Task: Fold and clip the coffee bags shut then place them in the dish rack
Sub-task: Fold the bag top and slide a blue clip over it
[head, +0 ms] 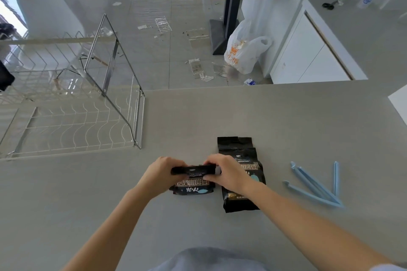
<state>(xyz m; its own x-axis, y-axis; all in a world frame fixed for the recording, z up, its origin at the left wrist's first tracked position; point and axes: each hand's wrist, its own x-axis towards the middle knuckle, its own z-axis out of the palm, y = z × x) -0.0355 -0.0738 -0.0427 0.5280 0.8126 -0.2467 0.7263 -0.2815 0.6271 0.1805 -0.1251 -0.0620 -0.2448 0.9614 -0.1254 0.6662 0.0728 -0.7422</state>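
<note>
So on the far left there's the white wire dish rack with the steel frame, sitting on the grey matte countertop and well apart from where the work is happening. Nothing in it that I can see, so both bags have yet to get there.

Moving right: the left hand is pinched on the left end of the rolled-over top of the small black foil coffee bag with white lettering, and the right hand is clamped on the other end of that same fold. Both sets of fingers are closed on the fold, holding it down. The bag lies flat near the middle of the counter.

Just beside it to the right, touching or nearly, is the second, taller black coffee bag, top unfolded, partly under the right wrist.

Further right, near but out of easy reach, are the light blue plastic sealing clips, lying in a loose pile.

Here's my worry: foil like that probably springs back. To grab a clip one hand has to let go, and the fold could unroll. Also the clips look tangled together, so fishing one out single-handed might drag the others along.
</note>
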